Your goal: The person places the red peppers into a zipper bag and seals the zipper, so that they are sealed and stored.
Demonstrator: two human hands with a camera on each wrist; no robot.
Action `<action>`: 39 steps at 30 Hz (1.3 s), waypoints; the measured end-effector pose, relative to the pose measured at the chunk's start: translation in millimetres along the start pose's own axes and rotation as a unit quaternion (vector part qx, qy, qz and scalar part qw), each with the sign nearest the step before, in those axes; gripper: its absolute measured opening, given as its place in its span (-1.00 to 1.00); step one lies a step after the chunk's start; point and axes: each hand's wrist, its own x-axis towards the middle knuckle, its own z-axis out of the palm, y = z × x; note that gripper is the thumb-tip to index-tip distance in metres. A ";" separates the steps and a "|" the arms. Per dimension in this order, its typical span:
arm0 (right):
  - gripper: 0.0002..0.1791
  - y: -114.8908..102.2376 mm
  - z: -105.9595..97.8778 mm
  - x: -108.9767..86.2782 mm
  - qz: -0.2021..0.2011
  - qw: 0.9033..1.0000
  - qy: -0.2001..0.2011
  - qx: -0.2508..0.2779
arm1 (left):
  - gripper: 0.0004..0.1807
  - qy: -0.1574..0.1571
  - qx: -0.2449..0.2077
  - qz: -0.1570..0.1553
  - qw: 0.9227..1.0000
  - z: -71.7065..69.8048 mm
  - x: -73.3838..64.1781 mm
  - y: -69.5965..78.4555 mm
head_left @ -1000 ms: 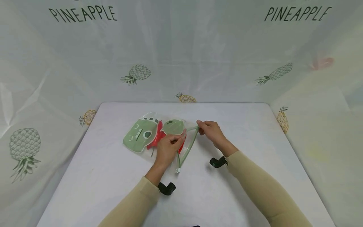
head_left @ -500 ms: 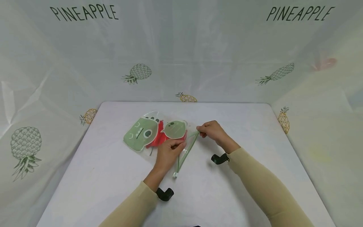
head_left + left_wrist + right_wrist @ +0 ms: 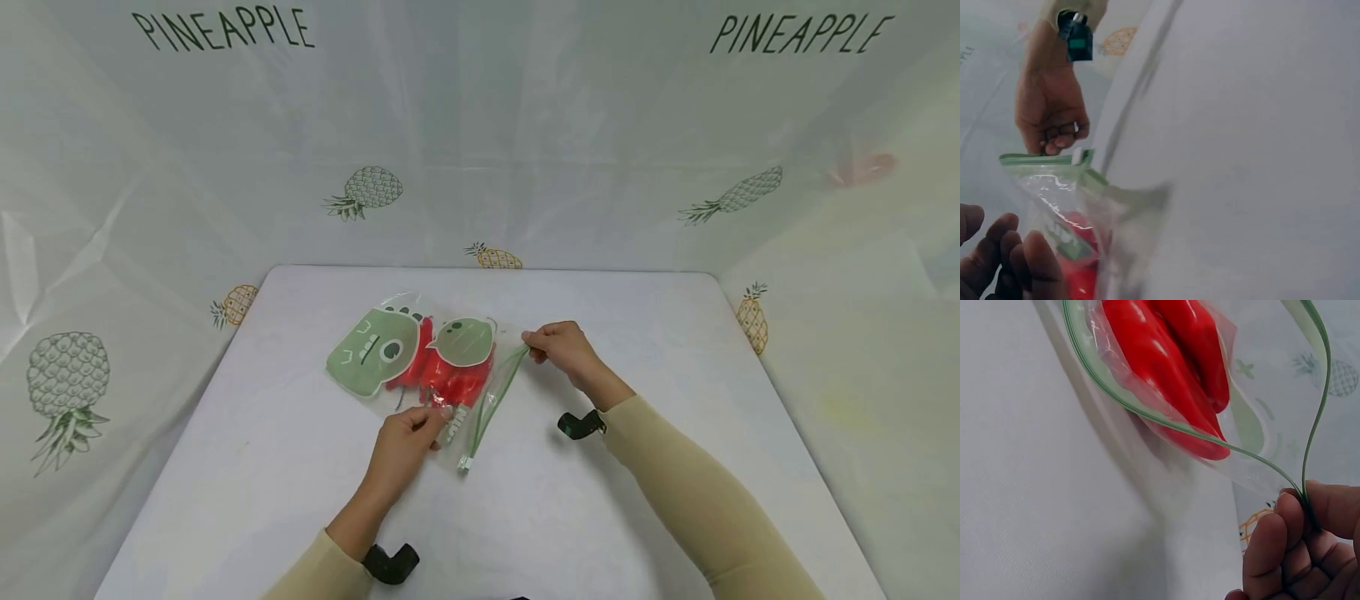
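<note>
A clear zip bag (image 3: pixel 491 398) with green dinosaur prints lies on the table. Inside it are red peppers (image 3: pixel 1166 375), elongated and glossy. My right hand (image 3: pixel 562 350) pinches the far end of the bag's green zip strip (image 3: pixel 1229 447) between thumb and fingers. Beside that pinch the mouth gapes in the right wrist view. A white slider (image 3: pixel 1077 156) sits at the zip's near end. My left hand (image 3: pixel 405 446) is at the bag's near edge, its fingers (image 3: pixel 1041 262) loosely bent and a gap showing between thumb and fingertips.
A white table (image 3: pixel 645 317) carries the bag. Behind and beside it hangs a pale curtain (image 3: pixel 570 192) printed with pineapples. A black camera mount (image 3: pixel 392 565) sits at my left wrist, and another camera mount (image 3: pixel 581 425) at my right.
My left hand has left the zip side and moved toward me and left, uncovering more red peppers. The bag's slider end has shifted slightly nearer. My right hand keeps its pinch.
</note>
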 end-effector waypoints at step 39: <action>-0.58 24.0 -20.6 -22.1 0.010 0.998 0.044 0.039 | -0.67 -0.056 -0.293 -0.145 0.943 5.9 9.2 -25.9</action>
